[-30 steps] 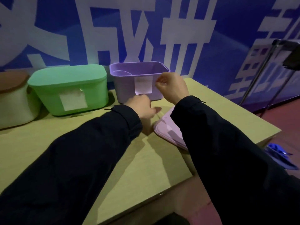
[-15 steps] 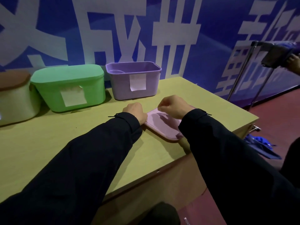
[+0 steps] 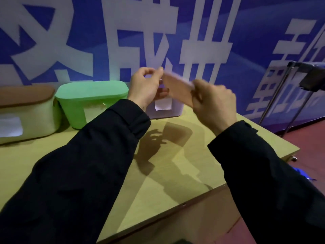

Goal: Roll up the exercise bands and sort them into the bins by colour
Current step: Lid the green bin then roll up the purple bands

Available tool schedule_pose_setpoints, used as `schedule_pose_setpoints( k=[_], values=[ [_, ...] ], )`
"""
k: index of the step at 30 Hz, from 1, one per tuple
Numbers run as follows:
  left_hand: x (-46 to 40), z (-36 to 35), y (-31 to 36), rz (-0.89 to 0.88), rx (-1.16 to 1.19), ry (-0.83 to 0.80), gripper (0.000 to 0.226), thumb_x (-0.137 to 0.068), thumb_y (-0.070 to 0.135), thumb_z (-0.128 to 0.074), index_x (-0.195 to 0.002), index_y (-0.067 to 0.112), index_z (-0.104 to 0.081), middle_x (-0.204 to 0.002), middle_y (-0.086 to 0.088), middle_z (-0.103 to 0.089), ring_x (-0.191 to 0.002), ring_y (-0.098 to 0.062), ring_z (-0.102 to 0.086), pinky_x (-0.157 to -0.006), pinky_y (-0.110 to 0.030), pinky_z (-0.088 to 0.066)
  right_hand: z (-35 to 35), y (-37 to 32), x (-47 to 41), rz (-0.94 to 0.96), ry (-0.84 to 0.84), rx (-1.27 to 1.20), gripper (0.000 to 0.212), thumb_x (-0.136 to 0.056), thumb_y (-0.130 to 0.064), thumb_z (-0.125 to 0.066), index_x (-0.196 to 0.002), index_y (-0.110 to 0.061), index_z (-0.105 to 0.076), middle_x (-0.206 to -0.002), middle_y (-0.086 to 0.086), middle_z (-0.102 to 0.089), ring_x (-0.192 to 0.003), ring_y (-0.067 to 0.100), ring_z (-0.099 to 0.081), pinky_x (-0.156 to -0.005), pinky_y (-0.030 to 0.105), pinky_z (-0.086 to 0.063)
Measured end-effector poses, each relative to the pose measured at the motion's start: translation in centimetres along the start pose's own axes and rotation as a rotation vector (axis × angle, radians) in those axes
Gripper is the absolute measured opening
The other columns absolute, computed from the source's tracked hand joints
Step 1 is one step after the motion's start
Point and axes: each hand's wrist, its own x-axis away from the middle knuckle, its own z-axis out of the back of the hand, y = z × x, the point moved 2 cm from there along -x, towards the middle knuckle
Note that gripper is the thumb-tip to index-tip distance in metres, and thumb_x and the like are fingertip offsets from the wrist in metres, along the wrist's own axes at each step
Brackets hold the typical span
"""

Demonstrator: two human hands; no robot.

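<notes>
My left hand (image 3: 146,85) and my right hand (image 3: 213,103) hold a flat pinkish lid (image 3: 177,88) between them in the air, each pinching one end. The lid is blurred and tilted, and hangs just above and in front of the purple bin (image 3: 175,111). That bin stands at the back of the table and is mostly hidden behind my hands; its white label shows. Left of it sits a green bin (image 3: 91,101) with its green lid on. Further left is a beige bin (image 3: 26,117) under a brown lid.
The yellow-green table (image 3: 175,173) carries the shadows of my hands and the lid. Its right corner and front edge are close by. A metal stand (image 3: 281,95) rises from the red floor at the right, and a blue wall with white characters runs behind the bins.
The lid lay on the table under my hands half a second ago. Both hands have now lifted it up towards the purple bin.
</notes>
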Motion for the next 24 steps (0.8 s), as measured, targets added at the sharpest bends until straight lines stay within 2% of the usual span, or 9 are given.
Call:
schedule_pose_setpoints(
  k=[3, 5, 7, 9, 12, 16, 18, 20, 24],
  values=[
    [-1.1, 1.6, -1.7, -0.061, -0.315, 0.067, 0.05, -0.096, 0.049, -0.06, -0.132, 0.015, -0.055, -0.125, -0.001, -0.059, -0.109, -0.02, -0.062, -0.097, -0.042, -0.054, 1.3, 2.2, -2.3, -0.266, 0.286, -0.377, 0.02, -0.086, -0.028, -0.053, -0.098, -0.014, -0.06, -0.085, 0.0, -0.066, -0.071, 0.02, -0.063, -0.062, 0.041, -0.057],
    [-1.2, 2.6, -3.7, 0.0, -0.377, 0.034, 0.044, -0.098, 0.046, -0.057, -0.129, 0.015, -0.056, -0.121, 0.001, -0.059, -0.111, -0.021, -0.059, -0.101, -0.043, -0.051, 1.2, 4.5, -3.7, -0.453, 0.39, -0.672, 0.021, -0.08, -0.024, -0.059, -0.098, -0.013, -0.061, -0.085, -0.006, -0.063, -0.072, 0.008, -0.061, -0.06, 0.031, -0.056],
    [-1.0, 3.0, -5.2, 0.116, -0.207, -0.061, 0.023, -0.102, 0.036, -0.055, -0.116, 0.018, -0.061, -0.114, -0.004, -0.065, -0.1, -0.026, -0.066, -0.087, -0.041, -0.059, -0.6, 6.4, -4.7, -0.629, 0.379, -0.9, 0.021, -0.075, -0.017, -0.064, -0.095, -0.012, -0.061, -0.084, -0.003, -0.061, -0.069, 0.01, -0.059, -0.054, 0.027, -0.051],
    [-1.4, 2.9, -6.0, 0.138, -0.137, -0.098, 0.019, -0.105, 0.02, -0.051, -0.109, 0.008, -0.066, -0.103, -0.012, -0.069, -0.077, -0.021, -0.068, -0.064, -0.029, -0.059, -4.0, 7.7, -5.5, -0.791, 0.276, -0.999, 0.027, -0.071, -0.018, -0.067, -0.096, -0.011, -0.062, -0.085, 0.003, -0.061, -0.07, 0.016, -0.059, -0.054, 0.026, -0.047],
    [-3.2, 3.3, -6.7, 0.125, -0.19, 0.036, 0.018, -0.103, 0.006, -0.049, -0.103, 0.0, -0.067, -0.089, -0.017, -0.065, -0.061, -0.016, -0.062, -0.06, -0.022, -0.058, -9.0, 8.7, -6.9, -0.912, 0.155, -1.023, 0.052, -0.06, -0.023, -0.065, -0.106, 0.002, -0.061, -0.084, 0.006, -0.058, -0.07, 0.02, -0.057, -0.055, 0.026, -0.043],
    [-6.2, 3.1, -6.4, 0.122, -0.203, 0.226, 0.017, -0.1, 0.011, -0.058, -0.116, 0.016, -0.057, -0.094, -0.006, -0.067, -0.072, -0.018, -0.07, -0.074, -0.033, -0.063, -12.8, 9.7, -9.4, -0.933, 0.049, -0.965, 0.035, -0.068, -0.016, -0.062, -0.098, 0.003, -0.065, -0.071, 0.002, -0.058, -0.067, 0.018, -0.059, -0.058, 0.027, -0.045],
    [-7.8, 3.2, -6.4, 0.068, -0.399, 0.25, 0.025, -0.1, 0.022, -0.058, -0.124, 0.014, -0.058, -0.096, -0.006, -0.069, -0.075, -0.019, -0.071, -0.076, -0.038, -0.063, -14.6, 9.6, -9.9, -0.899, 0.002, -0.876, 0.047, -0.074, -0.022, -0.064, -0.117, -0.003, -0.065, -0.096, 0.004, -0.069, -0.089, 0.019, -0.066, -0.076, 0.031, -0.054],
    [-9.0, 3.2, -6.3, -0.007, -0.683, 0.193, 0.036, -0.098, 0.033, -0.056, -0.125, 0.011, -0.06, -0.109, -0.009, -0.069, -0.09, -0.028, -0.068, -0.085, -0.04, -0.058, -16.2, 9.2, -10.2, -0.859, -0.068, -0.815, 0.049, -0.085, -0.024, -0.061, -0.131, -0.008, -0.06, -0.12, 0.004, -0.066, -0.108, 0.021, -0.062, -0.093, 0.033, -0.051],
    [-10.0, 3.0, -7.5, -0.077, -1.055, 0.129, 0.048, -0.098, 0.039, -0.055, -0.128, 0.002, -0.058, -0.128, -0.017, -0.049, -0.102, -0.035, -0.057, -0.091, -0.037, -0.045, -19.4, 8.5, -10.6, -0.735, -0.197, -0.677, 0.042, -0.096, -0.021, -0.052, -0.137, -0.009, -0.057, -0.127, 0.006, -0.062, -0.112, 0.022, -0.057, -0.088, 0.027, -0.041]
  ],
)
